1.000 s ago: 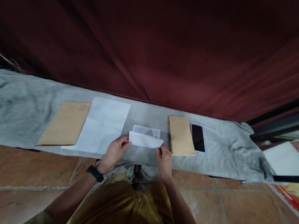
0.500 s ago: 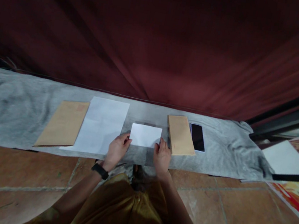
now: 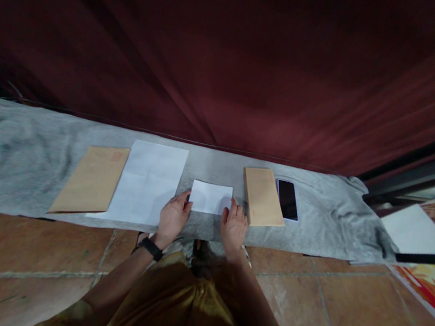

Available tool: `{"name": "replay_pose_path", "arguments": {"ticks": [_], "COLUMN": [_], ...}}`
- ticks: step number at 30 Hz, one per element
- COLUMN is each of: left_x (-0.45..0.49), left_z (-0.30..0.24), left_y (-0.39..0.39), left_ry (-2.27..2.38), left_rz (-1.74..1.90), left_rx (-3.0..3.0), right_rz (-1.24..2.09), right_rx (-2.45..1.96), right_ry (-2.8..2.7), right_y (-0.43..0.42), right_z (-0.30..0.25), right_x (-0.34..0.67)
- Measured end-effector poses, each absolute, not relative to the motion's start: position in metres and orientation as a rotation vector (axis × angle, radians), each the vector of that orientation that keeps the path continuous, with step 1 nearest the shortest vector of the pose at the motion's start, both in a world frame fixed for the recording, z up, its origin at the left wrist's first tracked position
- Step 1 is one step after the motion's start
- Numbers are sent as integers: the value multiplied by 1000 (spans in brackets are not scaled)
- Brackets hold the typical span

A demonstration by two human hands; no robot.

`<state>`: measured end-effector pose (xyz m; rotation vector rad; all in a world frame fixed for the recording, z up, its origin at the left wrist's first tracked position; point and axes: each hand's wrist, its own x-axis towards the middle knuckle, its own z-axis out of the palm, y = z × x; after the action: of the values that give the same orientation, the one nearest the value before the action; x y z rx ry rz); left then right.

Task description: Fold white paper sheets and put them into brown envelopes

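Both hands lie palm-down on the grey cloth [image 3: 33, 165] with fingers extended, neither one gripping. The left hand [image 3: 173, 217] rests its fingertips against the left edge of the small folded white paper sheet [image 3: 211, 196]. The right hand [image 3: 233, 224] lays its fingers over the sheet's lower right corner. The sheet lies flat between the large white paper sheet [image 3: 149, 182] and the right brown envelope [image 3: 262, 196]. One second earlier its upper flap was raised. Half a second earlier the right fingers sat beside the edge, not on it.
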<state>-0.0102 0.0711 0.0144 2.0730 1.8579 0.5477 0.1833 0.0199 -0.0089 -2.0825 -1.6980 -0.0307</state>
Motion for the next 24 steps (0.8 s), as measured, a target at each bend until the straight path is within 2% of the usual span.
{"name": "replay_pose_path", "arguments": {"ticks": [7, 15, 24], "left_x": [-3, 31, 31], "left_z": [20, 9, 0], "left_y": [64, 43, 38], "left_ry": [1877, 1423, 1435], "left_rz": [473, 465, 390], "left_rx": [2257, 2613, 2670], "right_rz": [25, -87, 103], "right_rx": [-2079, -2062, -1930], "right_ry": [-1694, -1714, -1679], "right_y": [20, 19, 21], "right_z": [-10, -11, 3], "right_x": [185, 184, 167]}}
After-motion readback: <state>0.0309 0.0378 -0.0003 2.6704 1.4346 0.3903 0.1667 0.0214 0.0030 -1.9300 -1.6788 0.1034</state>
